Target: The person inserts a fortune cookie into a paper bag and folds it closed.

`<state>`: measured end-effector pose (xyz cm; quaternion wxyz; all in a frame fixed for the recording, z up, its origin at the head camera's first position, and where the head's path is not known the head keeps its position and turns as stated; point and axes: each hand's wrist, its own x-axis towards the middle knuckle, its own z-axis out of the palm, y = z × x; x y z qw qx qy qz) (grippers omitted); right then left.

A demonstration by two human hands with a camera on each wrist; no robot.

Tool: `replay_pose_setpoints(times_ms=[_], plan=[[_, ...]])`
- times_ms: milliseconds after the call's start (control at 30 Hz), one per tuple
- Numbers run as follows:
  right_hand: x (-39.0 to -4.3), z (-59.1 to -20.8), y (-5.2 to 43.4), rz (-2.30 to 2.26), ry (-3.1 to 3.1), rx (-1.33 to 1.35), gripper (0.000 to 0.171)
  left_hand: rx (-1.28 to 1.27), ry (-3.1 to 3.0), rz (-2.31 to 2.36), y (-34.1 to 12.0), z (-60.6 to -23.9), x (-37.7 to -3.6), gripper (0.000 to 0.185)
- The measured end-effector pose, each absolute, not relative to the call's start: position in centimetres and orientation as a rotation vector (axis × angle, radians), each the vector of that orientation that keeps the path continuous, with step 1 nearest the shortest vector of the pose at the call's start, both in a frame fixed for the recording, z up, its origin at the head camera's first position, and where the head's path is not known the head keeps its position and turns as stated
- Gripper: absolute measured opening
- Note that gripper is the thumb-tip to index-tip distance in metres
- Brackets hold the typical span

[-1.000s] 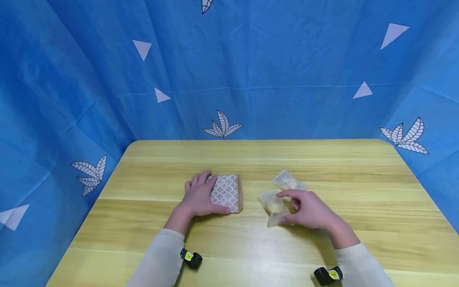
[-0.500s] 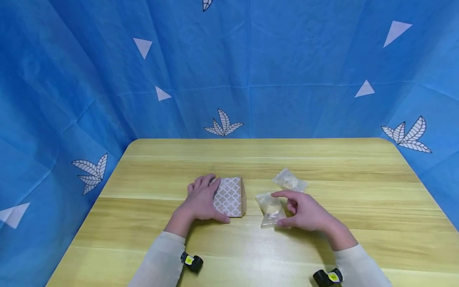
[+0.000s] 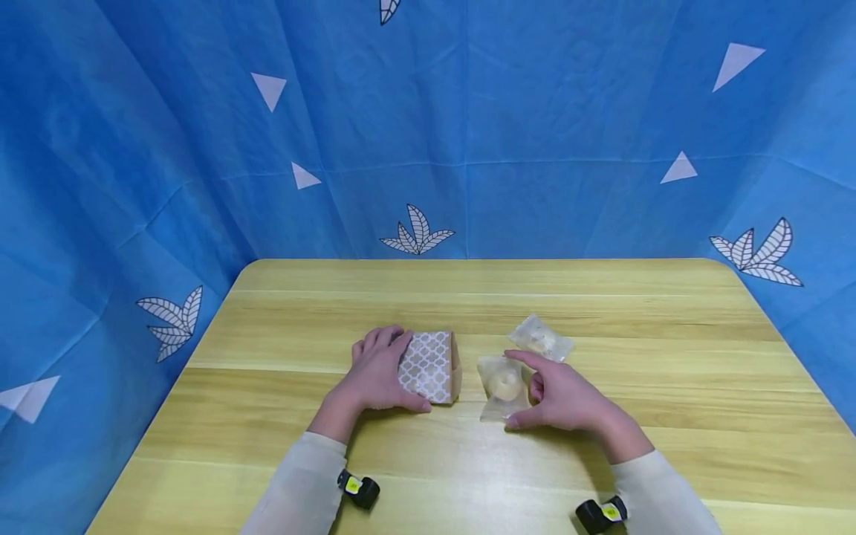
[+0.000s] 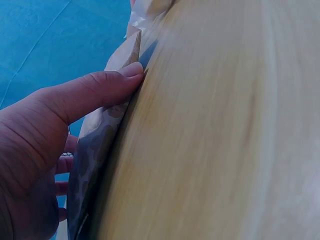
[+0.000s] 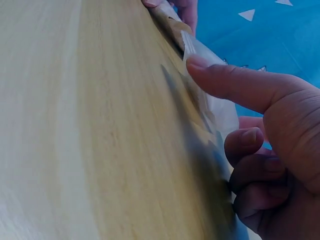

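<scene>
- Left side: we see the left hand (image 3: 377,375) resting on the patterned box (image 3: 430,366), fingers over its far-left edge and thumb along the near edge. The left wrist view shows the thumb (image 4: 95,90) pressed against the box's side (image 4: 95,150) where it meets the worktop (image 3: 281,416). The grip clasps the box, which reads to us as steadying it so it cannot slide.
- The box lies flat just left of centre, its brown open end facing right, toward the packets.
- Centre right: a clear packet (image 3: 501,386) with a round pale piece inside lies flat on the worktop, just beside the box's open end, not touching it as far as we can tell.
- The right hand (image 3: 562,397) brackets this packet: index finger along its far edge, thumb at its near corner, other fingers curled. We judge this a light pinch; the right wrist view shows the thumb (image 5: 235,82) on the film.
- Further right and back: a second clear packet (image 3: 542,339) lies apart, untouched.
- Blue patterned cloth (image 3: 468,134) backs the scene.
</scene>
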<state>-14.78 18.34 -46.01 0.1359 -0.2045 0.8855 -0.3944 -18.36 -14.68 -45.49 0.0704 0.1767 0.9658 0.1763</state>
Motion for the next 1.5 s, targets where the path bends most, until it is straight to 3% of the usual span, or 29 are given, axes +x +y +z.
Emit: replay_pose_setpoints(times_ms=[533,933,1500], plan=[[-14.38,-46.51,18.07,-1.099,2.595,-0.523,0.106,0.533,2.917,0.652,-14.6,-46.35,-17.98,0.126],[-14.62,-46.31,18.14,-1.114,2.621,-0.505,0.09,0.542,2.946,0.693,-14.47,-46.15,-18.15,0.119],[-15.15,-46.44,17.97,-1.248,2.598,-0.532,0.089,0.549,2.943,0.736,-14.33,-46.23,-18.51,0.112]])
